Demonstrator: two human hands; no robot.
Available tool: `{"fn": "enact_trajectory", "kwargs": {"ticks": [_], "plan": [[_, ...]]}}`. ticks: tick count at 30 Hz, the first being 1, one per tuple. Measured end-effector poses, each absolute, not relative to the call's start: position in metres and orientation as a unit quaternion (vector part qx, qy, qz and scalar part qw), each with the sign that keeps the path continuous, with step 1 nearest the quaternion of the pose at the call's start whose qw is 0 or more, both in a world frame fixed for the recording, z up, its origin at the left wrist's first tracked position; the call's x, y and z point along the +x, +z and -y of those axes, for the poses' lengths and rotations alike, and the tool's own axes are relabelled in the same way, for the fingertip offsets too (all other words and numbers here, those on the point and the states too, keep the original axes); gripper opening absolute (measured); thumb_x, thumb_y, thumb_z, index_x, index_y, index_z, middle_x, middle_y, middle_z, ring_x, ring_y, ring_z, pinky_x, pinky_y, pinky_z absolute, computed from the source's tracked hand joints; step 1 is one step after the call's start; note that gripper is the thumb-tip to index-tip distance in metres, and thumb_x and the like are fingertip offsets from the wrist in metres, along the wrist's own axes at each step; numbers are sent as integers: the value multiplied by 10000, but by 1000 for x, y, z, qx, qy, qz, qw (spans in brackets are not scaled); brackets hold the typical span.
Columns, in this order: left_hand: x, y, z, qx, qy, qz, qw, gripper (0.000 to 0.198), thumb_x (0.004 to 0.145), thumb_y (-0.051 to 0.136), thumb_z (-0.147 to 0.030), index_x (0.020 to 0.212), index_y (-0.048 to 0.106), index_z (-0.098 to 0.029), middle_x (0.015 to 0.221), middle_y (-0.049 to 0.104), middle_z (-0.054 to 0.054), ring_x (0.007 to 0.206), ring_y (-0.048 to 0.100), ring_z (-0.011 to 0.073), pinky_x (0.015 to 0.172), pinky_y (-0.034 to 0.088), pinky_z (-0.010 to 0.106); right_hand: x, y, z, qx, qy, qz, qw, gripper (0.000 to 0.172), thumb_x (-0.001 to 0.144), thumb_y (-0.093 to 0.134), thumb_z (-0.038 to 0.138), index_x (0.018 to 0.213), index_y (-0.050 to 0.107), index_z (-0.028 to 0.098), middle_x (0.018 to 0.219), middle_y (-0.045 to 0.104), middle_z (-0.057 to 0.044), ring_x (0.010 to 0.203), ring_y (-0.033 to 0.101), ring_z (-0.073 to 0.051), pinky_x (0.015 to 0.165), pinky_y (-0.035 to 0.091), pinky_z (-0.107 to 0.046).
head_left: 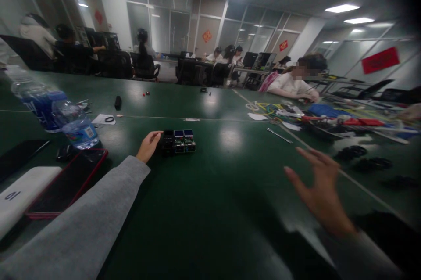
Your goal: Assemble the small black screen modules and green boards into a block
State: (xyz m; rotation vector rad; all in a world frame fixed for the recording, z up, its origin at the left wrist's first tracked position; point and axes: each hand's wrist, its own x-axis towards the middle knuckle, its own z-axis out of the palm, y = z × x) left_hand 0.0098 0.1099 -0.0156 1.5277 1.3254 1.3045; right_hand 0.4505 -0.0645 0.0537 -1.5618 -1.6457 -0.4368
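A row of small electronic modules lies on the green table, two with blue tops and green boards beside a black one. My left hand, in a grey sleeve, is at the black module's left edge, its fingers close together with their tips on it. Part of that grip is hidden. My right hand hovers over the table on the right, slightly blurred, fingers apart and holding nothing. Closest to it beyond the fingertips is a metal wrench.
On the left are water bottles, a red-edged phone and a white power bank. Cables and tools crowd the right, near black parts. A person leans on the table's far right side.
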Motion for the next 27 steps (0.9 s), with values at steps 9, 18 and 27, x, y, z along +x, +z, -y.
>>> {"fn": "enact_trajectory", "kwargs": {"ticks": [9, 18, 27], "plan": [[8, -19, -114, 587, 511, -502, 377, 315, 875, 485, -388, 1080, 607, -183, 1113, 641, 78, 1040, 592, 212, 932, 459, 390, 251, 7, -53, -476, 31, 814, 330, 418, 856, 571, 365, 1245, 475, 246, 1298, 397, -109, 1158, 450, -307, 916, 458, -514], [9, -21, -116, 574, 505, -506, 399, 320, 877, 480, -397, 1096, 601, -198, 1088, 641, 63, 1006, 606, 211, 896, 485, 393, 264, -8, -76, -498, 79, 781, 369, 235, 816, 601, 295, 1006, 501, 199, 1068, 507, -82, 900, 563, -223, 743, 521, -374], [12, -15, -113, 579, 492, -522, 388, 298, 873, 484, -362, 1083, 595, -181, 1108, 635, 63, 1030, 592, 205, 927, 461, 389, 275, -23, -93, -553, 189, 663, 468, 243, 866, 489, 347, 1037, 506, 175, 961, 612, -76, 865, 585, -214, 786, 471, -370]]}}
